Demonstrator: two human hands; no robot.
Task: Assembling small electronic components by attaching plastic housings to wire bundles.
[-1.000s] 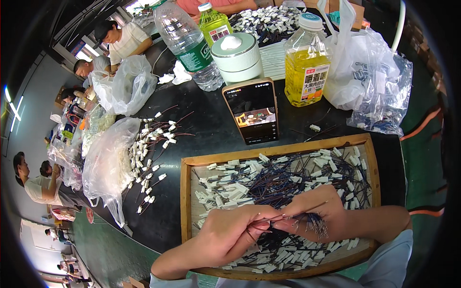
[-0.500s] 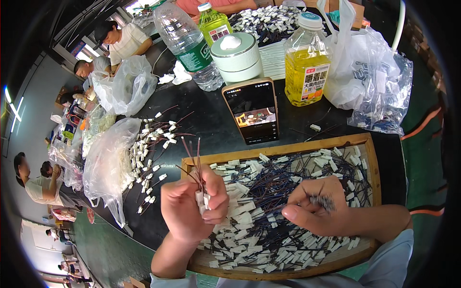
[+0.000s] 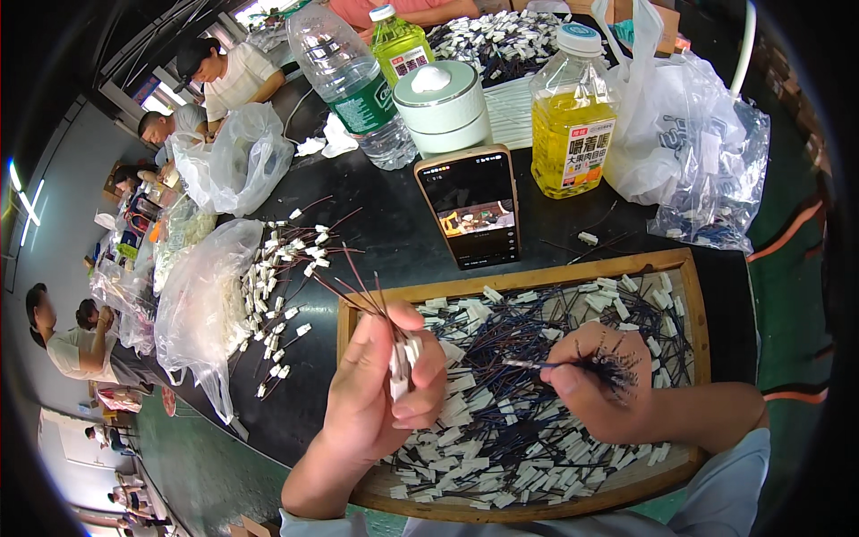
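My left hand [image 3: 358, 398] is closed around a few white wire connectors [image 3: 404, 365], whose brown wires [image 3: 362, 302] stick up and to the left past my fingertips. My right hand [image 3: 608, 407], also closed, grips a bundle of thin dark wires [image 3: 619, 365] fanning out to the right. From between its thumb and finger one wire with a small pale tip [image 3: 521, 363] points toward my left hand. Both hands are over a wood-framed tray [image 3: 555, 272] full of white connectors with dark wires [image 3: 501, 340]. The right fingers are partly hidden by the wires.
A phone [image 3: 470, 215] stands upright behind the tray. Beyond it are a pale green lidded container [image 3: 443, 112], a water bottle [image 3: 353, 98] and a yellow drink bottle [image 3: 573, 125]. Plastic bags [image 3: 210, 304] and loose connectors [image 3: 268, 304] lie left. Other people sit farther off.
My left hand has moved slightly right, and its wires now lean more to the left. My right hand has turned, so the dark wires fan out and the pale-tipped wire shows clearly.
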